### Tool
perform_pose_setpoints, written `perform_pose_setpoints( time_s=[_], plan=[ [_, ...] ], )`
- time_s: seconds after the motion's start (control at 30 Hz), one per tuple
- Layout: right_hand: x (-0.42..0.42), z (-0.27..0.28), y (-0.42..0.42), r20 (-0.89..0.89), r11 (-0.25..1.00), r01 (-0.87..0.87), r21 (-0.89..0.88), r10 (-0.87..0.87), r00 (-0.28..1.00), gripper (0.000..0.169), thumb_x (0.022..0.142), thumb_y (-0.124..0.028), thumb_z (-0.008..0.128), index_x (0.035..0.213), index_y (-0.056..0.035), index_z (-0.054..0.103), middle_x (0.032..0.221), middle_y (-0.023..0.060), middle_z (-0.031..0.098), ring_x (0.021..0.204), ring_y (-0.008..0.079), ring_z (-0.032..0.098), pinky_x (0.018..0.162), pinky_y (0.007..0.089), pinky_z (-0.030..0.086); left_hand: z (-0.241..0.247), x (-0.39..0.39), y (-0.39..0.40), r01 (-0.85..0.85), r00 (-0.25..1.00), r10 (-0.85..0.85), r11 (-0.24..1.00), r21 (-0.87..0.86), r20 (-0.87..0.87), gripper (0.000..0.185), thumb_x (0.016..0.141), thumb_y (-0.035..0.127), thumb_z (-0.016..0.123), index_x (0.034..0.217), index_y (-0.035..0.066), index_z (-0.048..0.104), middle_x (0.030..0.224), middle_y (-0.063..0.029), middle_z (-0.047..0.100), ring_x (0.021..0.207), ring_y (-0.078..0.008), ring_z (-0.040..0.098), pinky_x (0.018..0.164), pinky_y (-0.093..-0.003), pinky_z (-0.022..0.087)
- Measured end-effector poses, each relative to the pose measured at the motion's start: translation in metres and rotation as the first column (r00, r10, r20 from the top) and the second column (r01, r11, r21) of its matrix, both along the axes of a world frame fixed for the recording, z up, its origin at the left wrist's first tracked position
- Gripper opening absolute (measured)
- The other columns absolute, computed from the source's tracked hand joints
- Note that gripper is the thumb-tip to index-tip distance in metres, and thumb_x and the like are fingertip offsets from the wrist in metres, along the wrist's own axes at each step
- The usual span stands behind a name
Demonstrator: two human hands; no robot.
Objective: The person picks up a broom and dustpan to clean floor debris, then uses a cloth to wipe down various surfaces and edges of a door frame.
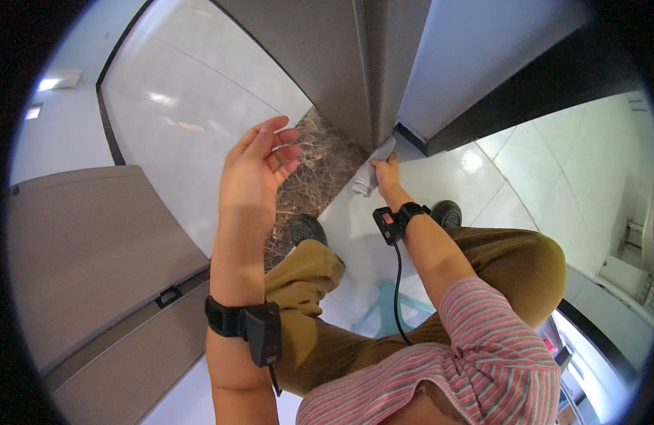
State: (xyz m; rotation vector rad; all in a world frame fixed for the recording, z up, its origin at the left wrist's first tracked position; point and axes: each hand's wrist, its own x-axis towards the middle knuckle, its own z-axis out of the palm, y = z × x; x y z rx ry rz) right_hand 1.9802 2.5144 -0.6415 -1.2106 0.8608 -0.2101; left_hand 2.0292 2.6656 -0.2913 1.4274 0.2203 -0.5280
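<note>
My right hand grips a pale grey cloth, pressing it low against the foot of a grey-brown door frame. Part of the cloth lies between the frame and the white floor. My left hand is raised in the air with its fingers loosely curled and apart, and it holds nothing. Beneath it is a dark brown marbled threshold. A black device is strapped to each forearm, with a cable running from it.
A grey-brown door with a latch in its edge stands at the left. A light blue plastic stool is under me. A white wall with a black skirting adjoins the frame. My shoes rest near the threshold.
</note>
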Motion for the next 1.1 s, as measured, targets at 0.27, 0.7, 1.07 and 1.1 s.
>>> perform_pose_setpoints(
  time_s=[0.27,0.7,1.07,1.1],
  plan=[
    [0.013,-0.033,-0.011,-0.191,0.843,0.146,0.517,-0.052,0.98,0.043,0.066,-0.005,0.055,0.106,-0.0039,0.039,0.091,0.0109,0.051,0.078,0.0224,0.048,0.067,0.0342,0.04,0.003,-0.01,0.006,-0.034,0.999,0.034,0.999,0.016,-0.011,0.031,0.089,0.024,0.041,0.106,-0.002,0.048,0.09,-0.009,0.054,0.077,-0.0145,0.052,0.067,-0.0257,0.044],
    [-0.003,-0.092,-0.018,-0.679,0.047,-0.867,-0.497,0.6,0.422,0.005,0.071,-0.012,0.053,0.074,-0.0077,0.056,0.083,0.0112,0.055,0.084,0.0247,0.049,0.08,0.0324,0.037,-0.003,-0.005,0.007,-0.029,0.999,0.029,0.999,0.017,-0.021,0.027,0.09,0.02,0.04,0.105,-0.001,0.049,0.089,-0.0087,0.055,0.074,-0.0133,0.054,0.064,-0.0241,0.046],
    [0.009,-0.079,-0.043,-0.398,0.871,-0.462,-0.169,0.368,0.84,0.036,0.071,-0.016,0.054,0.105,-0.011,0.048,0.093,0.0074,0.055,0.089,0.0232,0.049,0.079,0.0335,0.036,0.005,-0.003,0.007,-0.033,0.999,0.034,0.999,0.008,-0.021,0.028,0.09,0.022,0.04,0.105,0.0,0.049,0.09,-0.0081,0.055,0.075,-0.0135,0.053,0.066,-0.0253,0.045],
    [0.006,-0.081,-0.04,-0.339,0.937,-0.349,0.016,0.334,0.88,0.04,0.07,-0.015,0.055,0.109,-0.0113,0.046,0.092,0.0069,0.055,0.086,0.023,0.049,0.076,0.0332,0.037,0.004,-0.003,0.007,-0.029,0.999,0.029,1.0,0.002,-0.019,0.028,0.09,0.022,0.04,0.105,0.0,0.049,0.09,-0.0081,0.055,0.075,-0.0135,0.053,0.066,-0.0253,0.046]
  ],
)
